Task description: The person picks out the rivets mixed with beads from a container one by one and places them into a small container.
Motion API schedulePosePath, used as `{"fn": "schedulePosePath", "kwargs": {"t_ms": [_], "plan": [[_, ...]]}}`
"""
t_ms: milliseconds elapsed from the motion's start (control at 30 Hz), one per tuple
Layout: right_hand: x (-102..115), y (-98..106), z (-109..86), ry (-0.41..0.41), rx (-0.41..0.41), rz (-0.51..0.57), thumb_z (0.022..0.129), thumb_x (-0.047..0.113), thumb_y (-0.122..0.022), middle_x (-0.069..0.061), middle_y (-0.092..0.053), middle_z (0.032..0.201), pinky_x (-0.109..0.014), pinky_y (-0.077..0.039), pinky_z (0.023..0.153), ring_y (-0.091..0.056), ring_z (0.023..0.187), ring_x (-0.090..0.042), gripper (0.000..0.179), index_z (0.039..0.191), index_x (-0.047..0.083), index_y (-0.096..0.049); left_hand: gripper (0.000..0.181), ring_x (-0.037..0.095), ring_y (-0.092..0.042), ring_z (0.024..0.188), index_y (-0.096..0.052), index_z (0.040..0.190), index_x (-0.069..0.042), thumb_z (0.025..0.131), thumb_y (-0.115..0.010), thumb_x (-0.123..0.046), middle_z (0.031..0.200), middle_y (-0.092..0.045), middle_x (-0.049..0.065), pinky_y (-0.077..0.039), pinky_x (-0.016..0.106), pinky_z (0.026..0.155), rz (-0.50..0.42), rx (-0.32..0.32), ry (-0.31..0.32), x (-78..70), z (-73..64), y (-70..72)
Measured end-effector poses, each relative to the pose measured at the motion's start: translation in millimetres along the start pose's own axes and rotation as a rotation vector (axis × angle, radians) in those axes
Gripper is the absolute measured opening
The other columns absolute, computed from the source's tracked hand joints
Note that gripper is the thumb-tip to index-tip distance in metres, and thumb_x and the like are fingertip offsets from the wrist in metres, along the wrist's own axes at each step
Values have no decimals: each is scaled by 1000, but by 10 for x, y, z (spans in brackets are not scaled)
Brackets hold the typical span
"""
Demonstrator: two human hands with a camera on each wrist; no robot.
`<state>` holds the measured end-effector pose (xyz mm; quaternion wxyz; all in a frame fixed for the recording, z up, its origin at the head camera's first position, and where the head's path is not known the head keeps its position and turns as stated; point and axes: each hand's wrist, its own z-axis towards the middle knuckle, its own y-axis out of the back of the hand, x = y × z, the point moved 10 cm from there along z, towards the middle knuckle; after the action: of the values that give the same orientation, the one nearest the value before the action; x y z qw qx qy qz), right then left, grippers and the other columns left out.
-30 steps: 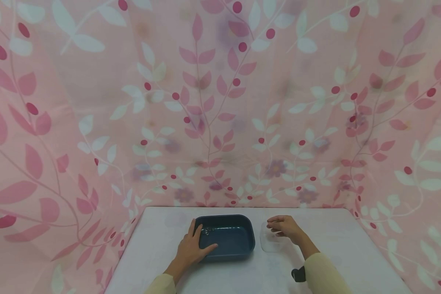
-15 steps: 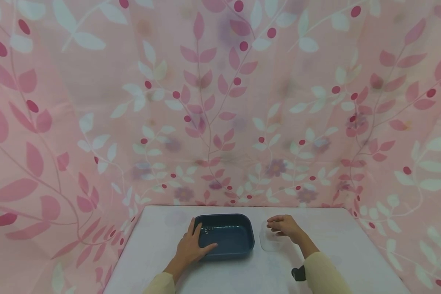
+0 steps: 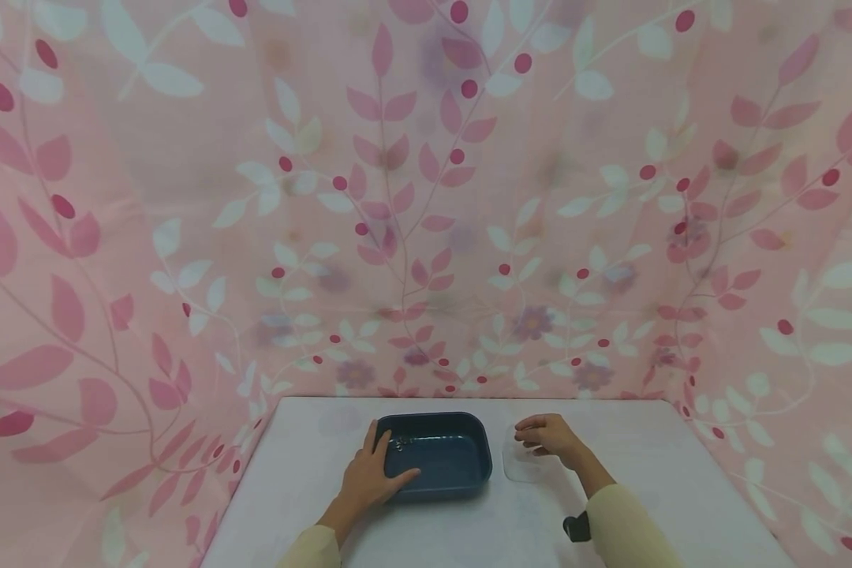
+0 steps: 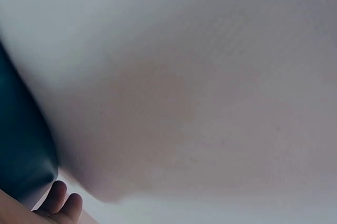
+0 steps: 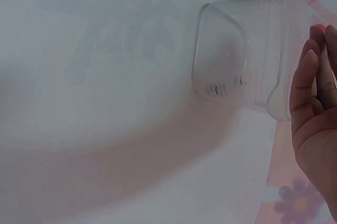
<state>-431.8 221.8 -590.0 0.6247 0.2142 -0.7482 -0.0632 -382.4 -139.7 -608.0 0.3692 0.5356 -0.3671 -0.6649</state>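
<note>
A dark blue rectangular tray [image 3: 443,465] stands at the middle of the table, with a cluster of small shiny pieces [image 3: 399,446] at its left end. My left hand [image 3: 369,476] rests over the tray's left front corner, fingers spread and thumb across the near rim. Right of the tray stands a clear plastic container [image 5: 247,50], with small dark marks low on it. Above its mouth is my right hand [image 3: 550,438], fingers bent and tips close to the thumb. Whether a small thing sits between those fingertips I cannot tell.
The white-topped table [image 3: 305,442] ends at a back edge just behind the tray. A pink leaf-patterned curtain [image 3: 426,237] hangs behind and along both sides. A black wrist camera [image 3: 577,528] sits by the right sleeve.
</note>
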Motion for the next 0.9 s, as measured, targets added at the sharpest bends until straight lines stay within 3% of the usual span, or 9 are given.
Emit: {"fn": "schedulePosePath", "kwargs": {"t_ms": [700, 900], "plan": [[14, -10, 16, -26, -23, -28, 92, 20, -70, -15, -74, 107, -38, -59, 77, -69, 98, -34, 33, 114, -5, -68, 106, 48, -53, 123, -42, 149, -11, 73, -58, -83, 164, -18, 14, -48, 62, 92, 1, 18, -3, -19, -11, -4], [59, -62, 37, -20, 8, -79, 92, 19, -69, -14, -73, 109, -41, -59, 78, -69, 97, -33, 32, 116, -3, -69, 106, 49, -52, 125, -41, 151, -13, 74, -57, -84, 165, -15, 12, -47, 63, 94, -5, 28, 9, -5, -6, -3]]}}
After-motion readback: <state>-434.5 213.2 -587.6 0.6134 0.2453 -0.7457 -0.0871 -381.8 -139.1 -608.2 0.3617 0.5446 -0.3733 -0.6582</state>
